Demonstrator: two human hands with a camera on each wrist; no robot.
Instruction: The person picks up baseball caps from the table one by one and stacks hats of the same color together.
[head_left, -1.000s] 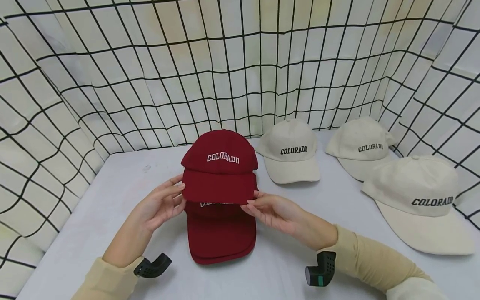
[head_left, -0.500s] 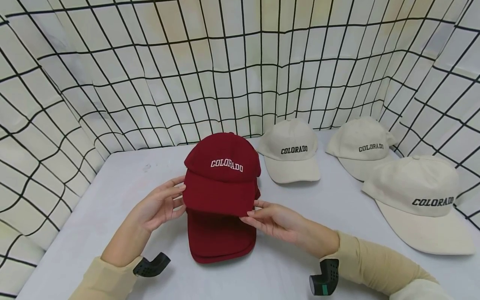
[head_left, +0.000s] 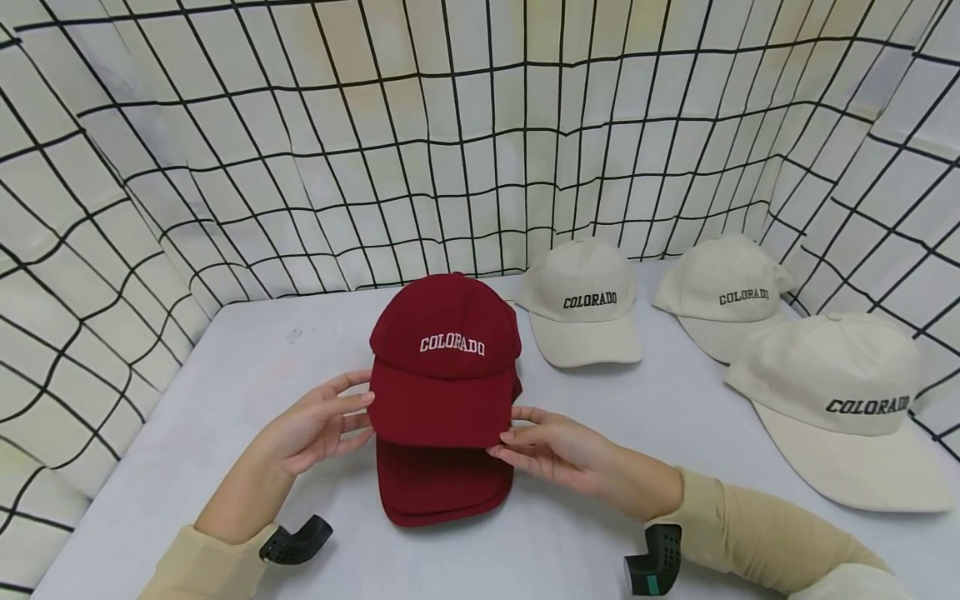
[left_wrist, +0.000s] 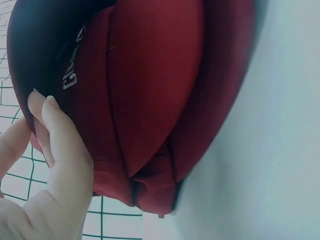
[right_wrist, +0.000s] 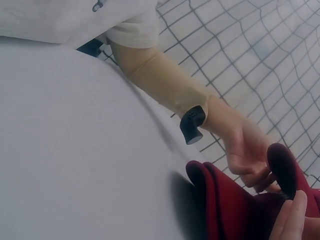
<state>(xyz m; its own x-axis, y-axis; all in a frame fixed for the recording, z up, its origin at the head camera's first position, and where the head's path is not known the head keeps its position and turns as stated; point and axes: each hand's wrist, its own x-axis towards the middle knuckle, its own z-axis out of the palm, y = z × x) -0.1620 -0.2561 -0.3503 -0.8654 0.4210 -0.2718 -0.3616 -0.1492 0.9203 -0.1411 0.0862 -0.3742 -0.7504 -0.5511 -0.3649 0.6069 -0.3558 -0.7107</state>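
**Two hands pinch the brim of a red cap above its stack**

The left hand [head_left: 322, 425] pinches one edge of the brim, thumb above and fingertips tucked under; the right hand [head_left: 551, 450] does the same at the opposite edge, its other fingers slightly spread. Between them is the top red cap [head_left: 450, 333], upright with its brim towards the person. The lower red caps [head_left: 445, 492] sit directly beneath it, two brims jutting out in front; whether its crown rests fully on theirs is hard to judge.

It should handle as light, soft cloth: the crown would dent or fold if squeezed, while the brim looks stiffer. Nothing seems fragile or slippery, so the brim's two sides are a sensible hold, keeping the crown's shape.

White lettering across its front reads COLORADO; on the crown below, the left wrist view shows white letters beginning with C. Right of the top red cap come a near cream cap [head_left: 577, 292], a middle cream cap [head_left: 723, 287] farther off, and a large cream cap [head_left: 832, 375] farthest right and closer to the person. Each says COLORADO in black, the last letter partly turned away on the latter two.
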